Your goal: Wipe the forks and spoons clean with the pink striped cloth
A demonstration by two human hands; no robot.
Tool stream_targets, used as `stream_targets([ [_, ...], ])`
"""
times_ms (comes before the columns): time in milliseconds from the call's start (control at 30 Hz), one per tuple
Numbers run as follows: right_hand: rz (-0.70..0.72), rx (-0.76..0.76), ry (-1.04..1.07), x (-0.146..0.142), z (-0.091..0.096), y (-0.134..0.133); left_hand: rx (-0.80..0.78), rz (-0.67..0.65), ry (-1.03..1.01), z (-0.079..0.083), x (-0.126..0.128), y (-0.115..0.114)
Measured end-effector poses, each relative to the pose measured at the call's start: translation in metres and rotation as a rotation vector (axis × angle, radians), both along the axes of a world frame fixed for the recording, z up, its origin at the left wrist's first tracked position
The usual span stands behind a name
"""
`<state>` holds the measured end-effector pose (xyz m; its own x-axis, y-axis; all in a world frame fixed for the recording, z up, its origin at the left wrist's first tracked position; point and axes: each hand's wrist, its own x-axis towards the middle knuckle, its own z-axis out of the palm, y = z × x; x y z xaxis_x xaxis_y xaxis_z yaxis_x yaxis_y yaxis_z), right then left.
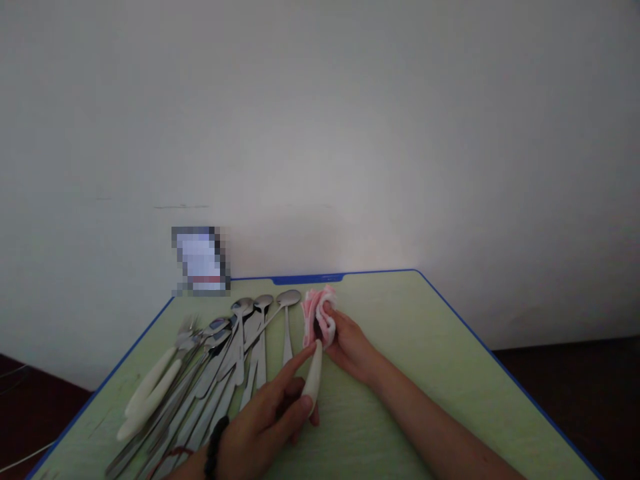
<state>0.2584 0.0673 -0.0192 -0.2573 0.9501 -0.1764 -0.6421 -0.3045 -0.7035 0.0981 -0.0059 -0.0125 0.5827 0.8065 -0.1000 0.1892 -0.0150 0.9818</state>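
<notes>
My left hand (273, 410) is closed around the white handle (315, 378) of a utensil, its index finger stretched along it. The utensil's head is mostly hidden inside a folded pink-and-white cloth (313, 316), so I cannot tell its kind. My right hand (353, 348) grips that cloth and presses it around the utensil. Just left of the cloth lies a metal spoon (289, 299). Left of my hands spreads a pile of metal cutlery (220, 373), with spoon heads pointing to the back. Two white-handled utensils (150, 393), at least one a fork, lie at its left side.
The light green table (420, 400) has a blue edge and stands against a grey-white wall (350, 133). A pixelated device with a bright screen (203, 259) leans at the back left corner. Dark floor (575, 380) shows on both sides.
</notes>
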Motion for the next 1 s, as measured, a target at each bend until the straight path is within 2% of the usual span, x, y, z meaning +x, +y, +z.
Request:
stream_targets([
  [167,0.007,0.0,-0.007,0.0,0.001,-0.001,0.008,-0.003,-0.02,-0.001,0.001,0.001],
  [567,0.101,0.027,-0.052,0.001,0.006,-0.005,0.014,0.135,-0.197,-0.018,0.005,0.004],
  [867,0.072,0.039,-0.086,0.0,0.004,-0.004,-0.023,0.135,-0.17,-0.013,0.005,0.007],
  [1000,-0.001,0.03,-0.087,0.0,0.003,-0.003,-0.025,0.123,-0.176,-0.012,0.005,0.006],
])
